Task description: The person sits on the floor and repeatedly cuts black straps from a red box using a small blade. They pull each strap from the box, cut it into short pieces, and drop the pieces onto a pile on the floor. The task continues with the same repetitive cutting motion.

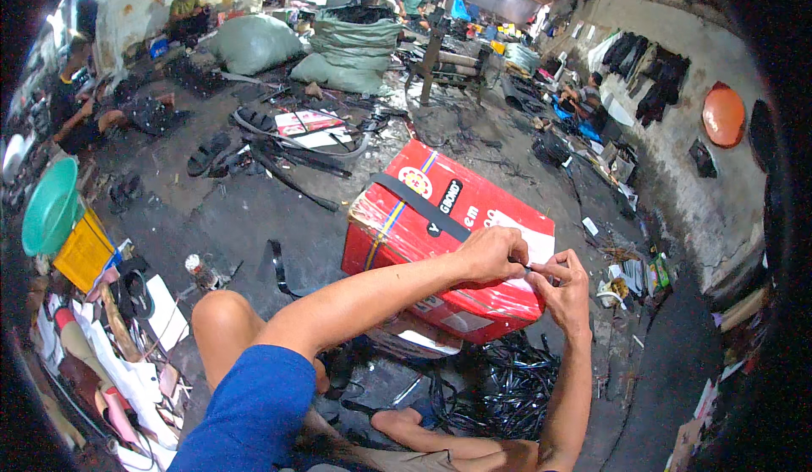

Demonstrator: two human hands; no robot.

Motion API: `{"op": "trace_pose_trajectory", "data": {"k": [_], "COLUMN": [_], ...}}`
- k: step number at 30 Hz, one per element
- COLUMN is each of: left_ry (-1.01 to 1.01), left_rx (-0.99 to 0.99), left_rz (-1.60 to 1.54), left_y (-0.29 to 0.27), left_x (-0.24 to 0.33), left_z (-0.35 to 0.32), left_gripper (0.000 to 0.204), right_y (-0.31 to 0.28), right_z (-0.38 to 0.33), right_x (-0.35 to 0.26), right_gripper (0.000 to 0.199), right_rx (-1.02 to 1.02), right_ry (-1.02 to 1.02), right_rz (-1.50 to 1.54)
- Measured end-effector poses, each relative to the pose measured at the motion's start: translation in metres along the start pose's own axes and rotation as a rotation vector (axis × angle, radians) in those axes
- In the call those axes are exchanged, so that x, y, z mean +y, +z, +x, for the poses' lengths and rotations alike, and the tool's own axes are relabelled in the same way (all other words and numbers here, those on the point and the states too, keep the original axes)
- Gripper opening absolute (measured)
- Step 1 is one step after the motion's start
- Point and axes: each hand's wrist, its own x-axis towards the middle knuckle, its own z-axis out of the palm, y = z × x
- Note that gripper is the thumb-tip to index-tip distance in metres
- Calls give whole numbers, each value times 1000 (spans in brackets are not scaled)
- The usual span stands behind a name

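Note:
Over the near right corner of a red cardboard box (393,252), my left hand (491,255) and my right hand (565,290) meet, fingertips almost touching. Both are closed in a pinch on a small dark piece (527,271), thin and black; its exact kind is too small to make out. A flat black strip (423,208) lies across the box top, its near end close to my left wrist. Beneath my right forearm, a tangled heap of shiny black strips (507,387) rests on the floor beside my bare foot.
To the left are a green basin (51,205), a yellow container (86,250), a glass jar (203,271) and scraps. Sandals (207,155) and dark straps lie ahead. Large pale sacks (255,43) stand farther back. Several people sit around the room; dark clothes (660,74) hang on the right wall.

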Motion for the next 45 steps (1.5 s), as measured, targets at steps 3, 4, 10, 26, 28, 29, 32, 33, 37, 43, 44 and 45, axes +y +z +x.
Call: {"op": "trace_pose_trajectory", "data": {"k": [3,4,10,26,28,29,32,33,37,43,44,45], "left_ry": [19,21,-23,8,76,96,110,108,11,90,90,85], "left_rx": [-29,-16,31,-257,-227,-218,-118,-130,-133,-91,-86,-85], "left_rz": [22,7,-31,140,58,12,-112,-174,-284,-231,-241,-252], "left_y": [0,1,3,-5,2,9,19,23,29,34,34,34], "left_x": [2,2,-1,0,7,8,7,7,14,13,14,16], "left_z": [0,1,0,42,45,45,42,41,32,39,40,39], "left_gripper": [22,22,19,20,19,18,14,12,13,10,11,11], "right_y": [1,1,17,50,57,54,58,52,50,46,43,32], "right_z": [-1,-1,-3,-7,-12,-16,-18,-22,-35,-39,-37,-30], "right_x": [0,1,11,36,58,55,57,56,42,49,50,40], "right_gripper": [21,21,16,28,24,24,29,28,25,32,35,45], "right_rx": [10,16,122,351,343,333,306,283,248,177,157,171], "right_ry": [39,45,68,505,543,532,433,434,649,840,870,803], "right_rz": [3,0,21,679,766,733,597,625,1156,1491,1470,1369]}}
